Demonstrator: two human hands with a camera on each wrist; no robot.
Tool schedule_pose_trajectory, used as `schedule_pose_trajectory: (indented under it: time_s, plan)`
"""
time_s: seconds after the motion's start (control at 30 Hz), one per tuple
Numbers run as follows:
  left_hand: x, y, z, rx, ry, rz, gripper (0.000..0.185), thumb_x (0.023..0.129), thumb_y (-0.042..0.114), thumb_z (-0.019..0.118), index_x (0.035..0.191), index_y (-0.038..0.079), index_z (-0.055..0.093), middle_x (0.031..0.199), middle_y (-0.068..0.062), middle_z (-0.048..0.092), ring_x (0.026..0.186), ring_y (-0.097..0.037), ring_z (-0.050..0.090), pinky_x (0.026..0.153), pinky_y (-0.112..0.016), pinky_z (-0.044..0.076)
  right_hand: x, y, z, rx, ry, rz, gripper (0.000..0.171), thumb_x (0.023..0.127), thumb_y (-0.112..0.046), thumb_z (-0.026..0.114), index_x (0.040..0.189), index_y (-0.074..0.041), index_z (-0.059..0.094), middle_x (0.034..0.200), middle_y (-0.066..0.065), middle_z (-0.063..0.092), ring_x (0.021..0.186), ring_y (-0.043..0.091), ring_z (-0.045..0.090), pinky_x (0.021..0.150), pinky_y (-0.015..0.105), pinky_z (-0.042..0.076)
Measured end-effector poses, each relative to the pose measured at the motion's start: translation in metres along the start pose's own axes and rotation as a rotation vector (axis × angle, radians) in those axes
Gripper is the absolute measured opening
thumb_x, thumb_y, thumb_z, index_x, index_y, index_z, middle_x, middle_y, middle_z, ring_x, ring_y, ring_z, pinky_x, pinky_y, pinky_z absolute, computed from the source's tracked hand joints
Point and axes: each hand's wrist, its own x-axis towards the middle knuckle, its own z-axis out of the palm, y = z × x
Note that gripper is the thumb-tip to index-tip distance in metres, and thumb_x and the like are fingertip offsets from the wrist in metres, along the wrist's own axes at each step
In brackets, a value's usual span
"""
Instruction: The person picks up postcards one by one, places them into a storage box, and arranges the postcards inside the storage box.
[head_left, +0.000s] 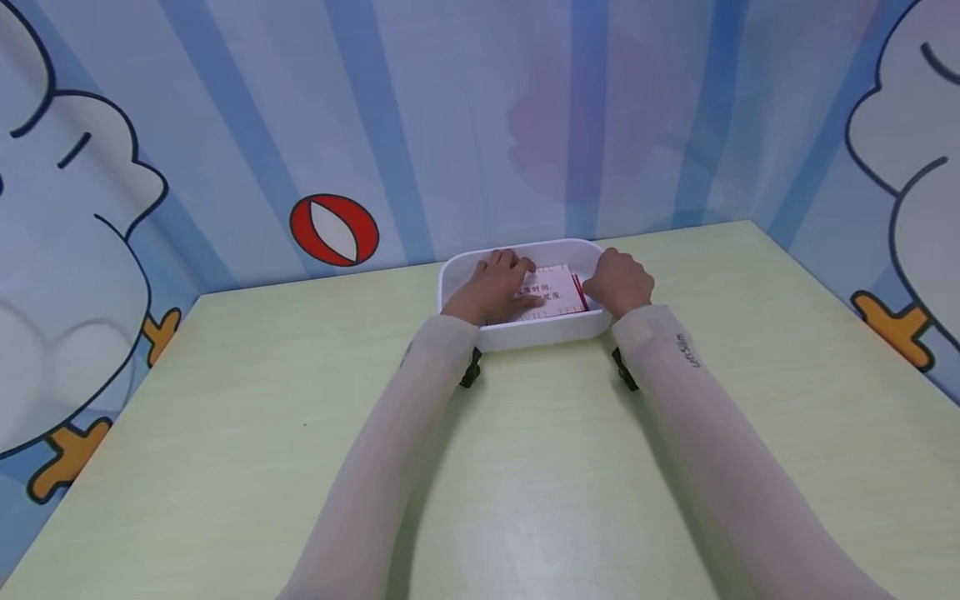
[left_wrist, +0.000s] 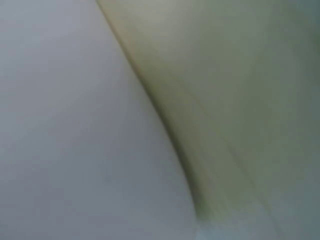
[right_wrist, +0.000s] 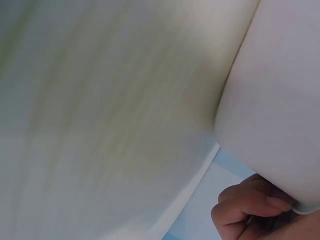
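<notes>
A white plastic tray (head_left: pixel 540 335) with rounded corners stands on the table near the back wall. Inside lies a white card (head_left: pixel 558 287) with red printed writing and a red right edge. My left hand (head_left: pixel 491 287) reaches over the tray's left side, fingers and thumb spread over the left part of the card, covering it. At the tray's right end my right hand (head_left: pixel 621 282) grips the rim; in the right wrist view its curled fingers (right_wrist: pixel 245 207) show at the tray wall (right_wrist: pixel 280 100). Only the tray's outer wall (left_wrist: pixel 90 130) and table appear in the left wrist view.
The pale wooden table (head_left: pixel 262 433) stretches from the tray toward me and to both sides. A blue striped backdrop (head_left: pixel 480 125) with cartoon figures stands along its back and sides. Black wrist straps (head_left: pixel 471 369) show under both sleeves.
</notes>
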Motion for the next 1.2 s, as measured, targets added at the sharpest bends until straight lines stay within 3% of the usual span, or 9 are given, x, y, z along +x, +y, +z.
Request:
schedule_pose_trajectory:
  time_s: [1.2]
  plan:
    - [0.0021,0.0015,-0.0006,-0.031,-0.058,-0.041,0.061,0.098,0.055,0.051,0.147,0.019,0.041,0.138,-0.006,0.042,0.129,-0.022,0.033,0.113,-0.041,0.031,-0.0011,-0.0009,-0.0003,0.010,0.006,0.003,0.045,0.092,-0.018,0.059,0.129,0.006,0.051,0.124,0.025,0.063,0.106,0.036,0.064,0.093,0.051,0.054]
